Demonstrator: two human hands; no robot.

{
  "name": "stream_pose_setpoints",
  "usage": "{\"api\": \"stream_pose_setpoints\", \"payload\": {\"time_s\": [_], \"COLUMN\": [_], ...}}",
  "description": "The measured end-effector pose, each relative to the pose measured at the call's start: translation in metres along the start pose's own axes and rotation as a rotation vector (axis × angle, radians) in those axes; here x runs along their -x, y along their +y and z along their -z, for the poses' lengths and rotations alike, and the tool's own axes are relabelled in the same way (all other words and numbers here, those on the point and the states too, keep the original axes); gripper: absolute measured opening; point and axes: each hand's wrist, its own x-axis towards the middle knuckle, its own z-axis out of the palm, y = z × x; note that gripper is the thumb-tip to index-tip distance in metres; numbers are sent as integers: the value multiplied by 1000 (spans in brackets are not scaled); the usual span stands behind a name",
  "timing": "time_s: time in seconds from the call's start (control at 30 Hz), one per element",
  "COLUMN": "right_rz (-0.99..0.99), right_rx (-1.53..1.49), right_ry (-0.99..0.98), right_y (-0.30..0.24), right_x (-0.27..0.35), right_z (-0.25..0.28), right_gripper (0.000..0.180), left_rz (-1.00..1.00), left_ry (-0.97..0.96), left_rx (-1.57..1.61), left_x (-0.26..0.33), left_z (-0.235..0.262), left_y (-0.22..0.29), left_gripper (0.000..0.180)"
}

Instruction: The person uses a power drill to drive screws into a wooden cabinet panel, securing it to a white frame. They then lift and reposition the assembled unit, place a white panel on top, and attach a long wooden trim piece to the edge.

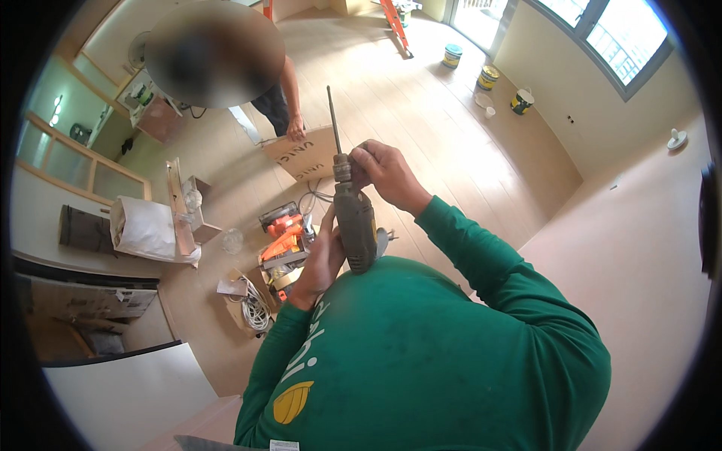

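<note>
- We hold a power drill (pixel 355 219) upright in front of our chest, its long bit (pixel 332 119) pointing up and away from us.
- Our left hand (pixel 322 261) wraps the drill's body from the left, fingers curled together around the grip and pressed against the casing.
- Our right hand (pixel 385 171) sits just right of the drill's chuck (pixel 343 168), fingertips pinched onto it; the thumb side is hidden from us, so we cannot tell how firmly it closes.
- Both our forearms wear green sleeves (pixel 481 255).
- Left of the drill, on the wooden floor (pixel 421 105), lies an open orange tool case (pixel 283 234) with loose parts around it.
- Below and left of the drill, near the case, lies a coil of white cable (pixel 254 308).
- Further left of the drill a white sack (pixel 144 227) rests on a low ledge.
- Beyond the drill, another person's hand (pixel 296 129) rests on a sheet of cardboard (pixel 304 156).
- Far beyond the drill and to its right, three paint buckets (pixel 488 77) stand along the wall under the window (pixel 617 37).
</note>
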Motion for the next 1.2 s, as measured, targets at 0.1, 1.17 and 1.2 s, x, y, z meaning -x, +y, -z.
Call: {"api": "stream_pose_setpoints", "payload": {"time_s": [0.1,1.17,1.2], "right_rz": [34,-249,-238], "right_rx": [138,48,-45], "right_ry": [-14,23,27], "right_y": [-17,-34,-28], "right_x": [3,36,39], "right_z": [-7,10,9], "right_gripper": [30,45,41], "left_rz": [-29,-237,-235], "left_ry": [193,215,205], "left_rx": [-184,-556,-581], "left_x": [-23,-69,-68], "left_z": [7,-7,-4], "left_y": [-12,3,0], "left_gripper": [54,24,27]}}
